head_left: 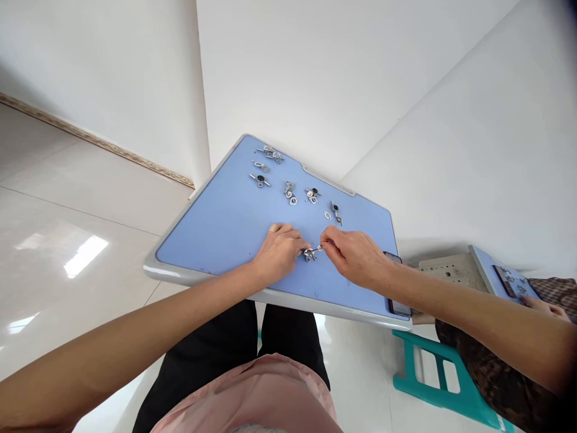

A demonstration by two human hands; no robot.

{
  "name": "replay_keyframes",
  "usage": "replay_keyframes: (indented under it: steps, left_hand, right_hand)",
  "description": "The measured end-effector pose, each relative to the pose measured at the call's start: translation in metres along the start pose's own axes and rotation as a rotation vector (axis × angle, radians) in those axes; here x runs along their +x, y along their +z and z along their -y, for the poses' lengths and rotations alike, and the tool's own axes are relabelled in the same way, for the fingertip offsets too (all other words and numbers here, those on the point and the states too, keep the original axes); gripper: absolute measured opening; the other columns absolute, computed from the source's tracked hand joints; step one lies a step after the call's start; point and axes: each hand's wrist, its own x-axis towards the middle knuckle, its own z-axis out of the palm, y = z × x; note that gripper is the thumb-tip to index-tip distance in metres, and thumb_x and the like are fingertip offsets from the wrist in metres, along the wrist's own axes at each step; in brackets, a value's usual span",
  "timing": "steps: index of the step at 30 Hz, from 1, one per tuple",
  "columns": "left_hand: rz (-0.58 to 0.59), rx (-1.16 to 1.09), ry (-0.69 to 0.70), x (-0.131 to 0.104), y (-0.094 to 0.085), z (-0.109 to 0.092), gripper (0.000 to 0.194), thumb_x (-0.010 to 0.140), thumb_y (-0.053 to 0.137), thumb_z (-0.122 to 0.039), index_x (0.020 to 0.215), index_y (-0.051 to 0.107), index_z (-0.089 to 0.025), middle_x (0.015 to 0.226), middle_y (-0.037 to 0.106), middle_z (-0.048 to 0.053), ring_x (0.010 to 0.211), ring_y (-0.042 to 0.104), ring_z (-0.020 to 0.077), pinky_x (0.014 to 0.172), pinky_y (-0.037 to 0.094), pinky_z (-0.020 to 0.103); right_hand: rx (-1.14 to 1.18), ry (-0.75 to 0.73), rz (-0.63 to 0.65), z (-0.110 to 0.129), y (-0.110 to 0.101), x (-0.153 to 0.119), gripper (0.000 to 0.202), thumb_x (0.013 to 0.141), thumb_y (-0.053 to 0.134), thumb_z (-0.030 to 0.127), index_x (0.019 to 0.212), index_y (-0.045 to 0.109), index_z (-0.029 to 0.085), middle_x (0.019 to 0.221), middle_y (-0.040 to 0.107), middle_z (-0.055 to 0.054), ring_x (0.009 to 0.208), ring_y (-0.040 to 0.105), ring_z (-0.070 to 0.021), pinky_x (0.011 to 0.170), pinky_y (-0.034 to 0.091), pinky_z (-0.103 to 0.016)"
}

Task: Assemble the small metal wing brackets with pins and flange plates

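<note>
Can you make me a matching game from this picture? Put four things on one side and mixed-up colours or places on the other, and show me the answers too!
Things:
1. Metal part being worked on
2. Tabletop under the hands
3. Plastic stool
4. Shirt of the person wearing the camera

Colours and places:
A. Pink
B. Blue
C. Between the left hand and the right hand
D. Green

Right pairs: 1-C, 2-B, 3-D, 4-A
</note>
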Motion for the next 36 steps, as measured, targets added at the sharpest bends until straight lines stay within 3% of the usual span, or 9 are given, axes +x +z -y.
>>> replay_keyframes:
  steps: [6, 9, 14, 17, 22, 25, 32, 36]
  left_hand:
    - [0.008, 0.029, -0.005, 0.000, -0.001, -0.002, 0.033, 0.086, 0.048, -0.006, 0.095, 0.075, -0.023, 0.080, 0.068, 0.005, 0.080, 0.051, 0.0205, 0.081, 0.036, 0.039]
    - [0.018, 0.057, -0.014, 0.000, -0.001, -0.003, 0.032, 0.086, 0.048, -0.006, 0.092, 0.075, -0.022, 0.078, 0.067, 0.005, 0.080, 0.052, 0.0209, 0.080, 0.035, 0.038]
    - [0.004, 0.057, 0.002, 0.000, -0.002, -0.003, 0.031, 0.088, 0.050, -0.008, 0.100, 0.073, -0.023, 0.080, 0.067, 0.004, 0.083, 0.053, 0.0212, 0.079, 0.035, 0.038]
    - [0.002, 0.043, -0.007, -0.001, -0.004, -0.004, 0.029, 0.089, 0.050, -0.010, 0.101, 0.073, -0.023, 0.081, 0.068, 0.004, 0.084, 0.053, 0.0215, 0.079, 0.035, 0.038]
    - [-0.004, -0.043, -0.097, -0.001, -0.011, -0.008, 0.029, 0.089, 0.050, -0.009, 0.106, 0.071, -0.021, 0.085, 0.070, 0.003, 0.086, 0.056, 0.0220, 0.081, 0.038, 0.038]
    - [-0.021, -0.091, -0.150, 0.000, -0.013, -0.009, 0.030, 0.088, 0.051, -0.009, 0.109, 0.069, -0.021, 0.089, 0.072, 0.003, 0.088, 0.057, 0.0221, 0.083, 0.039, 0.038]
    - [-0.051, -0.135, -0.187, 0.000, -0.013, -0.010, 0.023, 0.084, 0.052, -0.005, 0.096, 0.064, -0.020, 0.082, 0.070, 0.000, 0.085, 0.059, 0.0209, 0.085, 0.041, 0.038]
    - [-0.083, -0.078, -0.139, -0.004, -0.011, -0.008, 0.018, 0.082, 0.051, -0.003, 0.082, 0.056, -0.020, 0.075, 0.065, -0.001, 0.075, 0.057, 0.0199, 0.078, 0.042, 0.036]
  right_hand:
    - [-0.143, 0.119, 0.002, 0.000, 0.007, 0.004, 0.031, 0.102, 0.039, 0.040, 0.102, 0.060, 0.017, 0.073, 0.069, -0.004, 0.062, 0.060, -0.0176, 0.055, 0.025, -0.026]
    - [-0.195, 0.075, -0.052, -0.001, 0.014, 0.002, 0.036, 0.101, 0.041, 0.043, 0.104, 0.063, 0.016, 0.073, 0.071, -0.006, 0.062, 0.062, -0.0184, 0.054, 0.025, -0.027]
    - [0.084, -0.147, -0.201, -0.013, 0.024, -0.007, 0.026, 0.097, 0.050, 0.035, 0.109, 0.065, 0.016, 0.092, 0.073, -0.007, 0.074, 0.064, -0.0161, 0.063, 0.039, -0.025]
    - [0.211, -0.250, -0.270, -0.022, 0.028, -0.013, 0.023, 0.096, 0.050, 0.023, 0.111, 0.066, 0.016, 0.091, 0.070, -0.007, 0.071, 0.061, -0.0145, 0.065, 0.045, -0.026]
    - [0.397, -0.319, -0.563, -0.030, 0.038, -0.018, 0.026, 0.097, 0.045, 0.018, 0.112, 0.066, 0.019, 0.085, 0.065, -0.005, 0.074, 0.060, -0.0143, 0.065, 0.049, -0.028]
    - [0.525, -0.345, -0.667, -0.030, 0.050, -0.013, 0.028, 0.097, 0.045, 0.016, 0.115, 0.066, 0.024, 0.090, 0.066, -0.005, 0.082, 0.062, -0.0148, 0.071, 0.052, -0.030]
    - [0.609, -0.223, -0.657, -0.032, 0.076, 0.007, 0.032, 0.098, 0.042, 0.017, 0.116, 0.067, 0.028, 0.090, 0.065, -0.004, 0.082, 0.062, -0.0147, 0.073, 0.053, -0.031]
    - [0.536, -0.231, -0.562, -0.034, 0.082, 0.018, 0.030, 0.093, 0.052, 0.020, 0.118, 0.067, 0.027, 0.098, 0.064, -0.006, 0.093, 0.060, -0.0188, 0.080, 0.053, -0.036]
